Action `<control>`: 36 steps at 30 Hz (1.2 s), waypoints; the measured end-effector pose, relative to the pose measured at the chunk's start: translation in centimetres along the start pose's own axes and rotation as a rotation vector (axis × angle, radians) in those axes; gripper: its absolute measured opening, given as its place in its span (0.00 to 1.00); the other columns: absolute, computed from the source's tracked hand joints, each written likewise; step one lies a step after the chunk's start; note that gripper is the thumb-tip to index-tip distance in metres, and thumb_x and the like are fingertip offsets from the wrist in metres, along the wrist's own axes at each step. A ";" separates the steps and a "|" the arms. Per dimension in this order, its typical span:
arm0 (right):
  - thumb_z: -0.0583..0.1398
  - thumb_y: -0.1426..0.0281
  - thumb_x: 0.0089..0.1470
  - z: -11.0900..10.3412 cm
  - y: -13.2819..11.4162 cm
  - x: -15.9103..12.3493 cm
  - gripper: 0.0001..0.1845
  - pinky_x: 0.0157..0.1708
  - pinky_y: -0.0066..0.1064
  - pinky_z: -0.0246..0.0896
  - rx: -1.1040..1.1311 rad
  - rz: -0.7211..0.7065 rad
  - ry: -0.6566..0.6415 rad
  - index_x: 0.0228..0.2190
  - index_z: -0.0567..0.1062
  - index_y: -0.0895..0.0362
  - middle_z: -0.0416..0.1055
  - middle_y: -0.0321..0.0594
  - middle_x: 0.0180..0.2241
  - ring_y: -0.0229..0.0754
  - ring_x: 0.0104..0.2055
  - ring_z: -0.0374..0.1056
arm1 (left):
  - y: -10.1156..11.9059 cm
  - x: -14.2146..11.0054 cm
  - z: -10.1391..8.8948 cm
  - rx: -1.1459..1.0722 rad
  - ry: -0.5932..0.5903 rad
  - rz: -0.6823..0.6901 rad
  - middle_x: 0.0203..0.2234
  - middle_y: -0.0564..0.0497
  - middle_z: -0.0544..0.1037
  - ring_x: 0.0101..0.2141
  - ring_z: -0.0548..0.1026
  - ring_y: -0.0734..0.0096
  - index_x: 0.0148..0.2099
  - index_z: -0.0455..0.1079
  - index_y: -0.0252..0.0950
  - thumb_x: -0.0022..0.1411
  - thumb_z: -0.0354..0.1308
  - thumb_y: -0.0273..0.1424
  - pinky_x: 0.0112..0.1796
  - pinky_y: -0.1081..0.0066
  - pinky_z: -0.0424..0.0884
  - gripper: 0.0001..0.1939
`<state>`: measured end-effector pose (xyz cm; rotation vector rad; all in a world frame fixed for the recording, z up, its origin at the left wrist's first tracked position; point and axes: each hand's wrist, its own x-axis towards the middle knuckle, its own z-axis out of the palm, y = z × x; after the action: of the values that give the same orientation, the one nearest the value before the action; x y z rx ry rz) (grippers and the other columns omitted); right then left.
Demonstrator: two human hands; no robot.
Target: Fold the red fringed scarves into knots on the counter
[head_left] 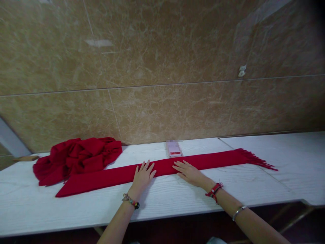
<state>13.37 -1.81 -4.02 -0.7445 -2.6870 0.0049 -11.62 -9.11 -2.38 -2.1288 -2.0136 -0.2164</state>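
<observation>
A red scarf [106,178] lies in a long narrow strip across the white table, its fringe [254,159] spread at the right end and its left end running to a slanted point. Flat on the middle of the strip rests my left hand [143,175], fingers spread. My right hand [189,173] also lies on the scarf, a short way to the right, with its fingers stretched out. Neither hand grips anything. Behind the scarf's left part sits a crumpled heap of red cloth [83,157].
The white wood-grain table [177,200] stands against a brown marbled tile wall [162,112]. A stack of clear packets [174,149] with a red label lies behind the scarf. The table's front edge runs just below my hands. A seam crosses the tabletop on the right.
</observation>
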 end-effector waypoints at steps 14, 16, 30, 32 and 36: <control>0.44 0.62 0.58 -0.4 -3.0 5.0 0.25 0.56 0.45 0.42 0.063 0.069 0.058 0.55 0.57 0.57 0.52 0.46 0.57 0.45 0.60 0.43 | -9.2 -3.2 -0.5 0.011 -0.124 -0.274 0.60 0.46 0.50 0.58 0.50 0.54 0.59 0.52 0.44 0.63 0.36 0.41 0.50 0.48 0.53 0.23; 0.44 0.60 0.58 0.7 -6.9 8.3 0.27 0.56 0.46 0.41 0.107 0.005 -0.004 0.56 0.55 0.58 0.49 0.47 0.58 0.46 0.60 0.42 | -11.2 -4.2 -0.7 0.039 -0.136 -0.328 0.60 0.45 0.50 0.58 0.50 0.56 0.59 0.52 0.43 0.63 0.36 0.39 0.50 0.48 0.53 0.23; 0.43 0.58 0.58 5.1 -13.2 12.8 0.29 0.56 0.48 0.37 0.119 -0.083 -0.108 0.57 0.53 0.58 0.47 0.45 0.59 0.47 0.60 0.42 | -16.7 -9.5 -0.9 0.212 -0.017 -0.466 0.59 0.45 0.53 0.57 0.52 0.57 0.59 0.53 0.39 0.62 0.38 0.35 0.51 0.53 0.54 0.23; 0.43 0.58 0.58 4.5 -11.1 10.8 0.29 0.56 0.48 0.38 0.074 -0.055 -0.112 0.57 0.52 0.57 0.47 0.45 0.59 0.48 0.60 0.42 | -16.7 -9.4 -0.8 0.209 -0.003 -0.472 0.59 0.45 0.53 0.57 0.52 0.58 0.59 0.53 0.39 0.62 0.38 0.35 0.51 0.54 0.53 0.23; 0.41 0.57 0.58 3.1 -6.9 6.4 0.29 0.55 0.48 0.40 -0.023 0.046 -0.111 0.56 0.54 0.59 0.49 0.49 0.58 0.49 0.60 0.43 | -17.1 -9.3 -0.3 0.192 0.020 -0.498 0.59 0.46 0.54 0.56 0.53 0.57 0.59 0.53 0.39 0.62 0.38 0.37 0.52 0.54 0.52 0.24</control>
<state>3.77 -4.27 -4.10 -0.8360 -2.7789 0.0274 -29.21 -17.37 -3.60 -1.4817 -2.4096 -0.1095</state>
